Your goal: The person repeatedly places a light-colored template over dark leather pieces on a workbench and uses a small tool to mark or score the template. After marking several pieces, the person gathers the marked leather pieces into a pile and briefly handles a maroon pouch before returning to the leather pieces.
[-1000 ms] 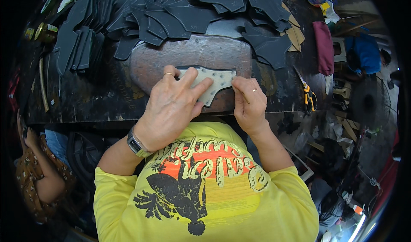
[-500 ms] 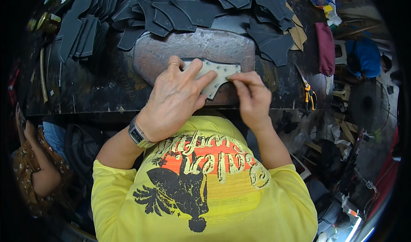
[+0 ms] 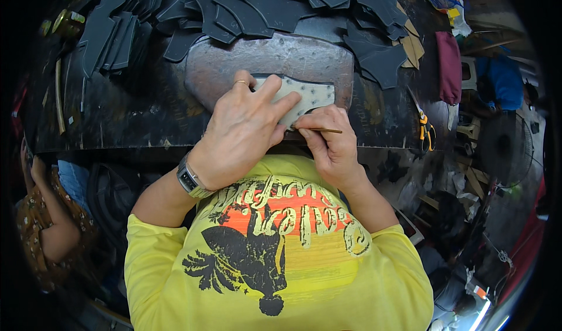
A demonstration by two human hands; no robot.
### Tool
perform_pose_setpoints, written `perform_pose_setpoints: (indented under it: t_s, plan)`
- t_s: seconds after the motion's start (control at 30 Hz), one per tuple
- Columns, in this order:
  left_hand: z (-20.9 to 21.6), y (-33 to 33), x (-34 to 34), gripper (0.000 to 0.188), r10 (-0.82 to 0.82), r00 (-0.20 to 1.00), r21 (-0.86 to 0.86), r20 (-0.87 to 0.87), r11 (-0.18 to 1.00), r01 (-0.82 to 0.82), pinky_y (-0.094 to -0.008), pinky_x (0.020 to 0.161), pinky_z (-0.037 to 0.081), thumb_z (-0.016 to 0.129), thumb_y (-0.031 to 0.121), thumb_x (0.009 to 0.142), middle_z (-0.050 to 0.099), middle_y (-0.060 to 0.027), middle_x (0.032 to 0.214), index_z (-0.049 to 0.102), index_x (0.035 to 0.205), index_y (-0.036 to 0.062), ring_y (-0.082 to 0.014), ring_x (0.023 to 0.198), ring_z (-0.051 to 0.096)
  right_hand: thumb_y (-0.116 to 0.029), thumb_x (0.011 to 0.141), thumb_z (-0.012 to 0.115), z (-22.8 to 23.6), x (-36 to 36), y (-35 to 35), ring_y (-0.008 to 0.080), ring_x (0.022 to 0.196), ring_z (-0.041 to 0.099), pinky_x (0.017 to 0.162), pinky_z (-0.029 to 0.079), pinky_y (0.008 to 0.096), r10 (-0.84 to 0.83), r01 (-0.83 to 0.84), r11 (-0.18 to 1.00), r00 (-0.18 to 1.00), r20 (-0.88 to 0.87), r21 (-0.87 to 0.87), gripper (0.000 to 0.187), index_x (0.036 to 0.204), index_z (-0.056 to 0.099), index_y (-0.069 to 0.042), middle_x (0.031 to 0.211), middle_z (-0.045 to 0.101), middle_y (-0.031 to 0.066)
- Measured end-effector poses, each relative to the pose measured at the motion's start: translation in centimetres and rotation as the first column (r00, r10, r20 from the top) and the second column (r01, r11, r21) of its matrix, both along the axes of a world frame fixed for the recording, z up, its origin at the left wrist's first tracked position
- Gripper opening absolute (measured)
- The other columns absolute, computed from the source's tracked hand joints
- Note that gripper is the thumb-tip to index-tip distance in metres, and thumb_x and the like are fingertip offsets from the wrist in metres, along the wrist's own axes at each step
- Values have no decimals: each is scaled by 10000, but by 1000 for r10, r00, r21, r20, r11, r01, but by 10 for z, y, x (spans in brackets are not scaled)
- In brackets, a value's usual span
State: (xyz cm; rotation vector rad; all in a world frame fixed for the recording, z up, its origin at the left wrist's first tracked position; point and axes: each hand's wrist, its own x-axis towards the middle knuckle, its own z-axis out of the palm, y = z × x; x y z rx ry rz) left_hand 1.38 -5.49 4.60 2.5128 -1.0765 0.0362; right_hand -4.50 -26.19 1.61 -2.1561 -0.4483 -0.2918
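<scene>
A pale, dotted template (image 3: 319,94) with curved edges lies on a dark grey slab (image 3: 269,53) near the table's front edge. Dark material shows along its far edge; how far it reaches under the template is hidden. My left hand (image 3: 231,135) presses down on the template's left part with fingers spread. In a pinch, my right hand (image 3: 332,141) holds a thin brown stick-like tool (image 3: 325,131). Its left end is at the template's near edge, close to my left fingers, and the tip is partly hidden by my fingers.
Overlapping dark cut pieces (image 3: 257,9) cover the far side of the table, with brown card (image 3: 413,47) beside them. Orange-handled scissors (image 3: 424,126) lie at the right edge, near a maroon bundle (image 3: 448,67). Another person's arm (image 3: 55,214) shows at lower left.
My right hand has moved left and nearer to me, from the template's right edge to its near lower edge. The thin tool now shows clearly. My left hand stays spread on the template.
</scene>
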Motion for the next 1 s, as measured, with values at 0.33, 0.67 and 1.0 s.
perform_pose_setpoints:
  t_s: [0.33,0.67,1.0]
  plan:
    - [4,-2,-2,494,16,999,49,-29,999,-14,-369,851,536,788,205,828,581,-64,1143,648,1299,149,-338,1061,528,-27,1058,582,-5,18,-36,127,996,666,913,524,274,-238,296,901,948,-209,318,116,1126,669,7,1061,719,70]
    - [2,-1,-3,505,35,998,49,-52,998,-32,-367,863,536,787,191,822,575,-57,1148,653,1307,152,-335,1077,522,-36,1024,627,-15,17,-42,163,913,667,852,522,291,-255,284,944,951,-175,168,96,1085,685,10,989,715,73]
    - [3,-2,-1,500,15,999,26,-51,1000,-13,-371,866,539,790,177,815,569,-66,1147,651,1294,142,-339,1053,523,-38,1059,587,-8,23,-42,122,912,676,837,534,251,-185,327,821,928,-324,469,121,1140,665,6,1035,745,97]
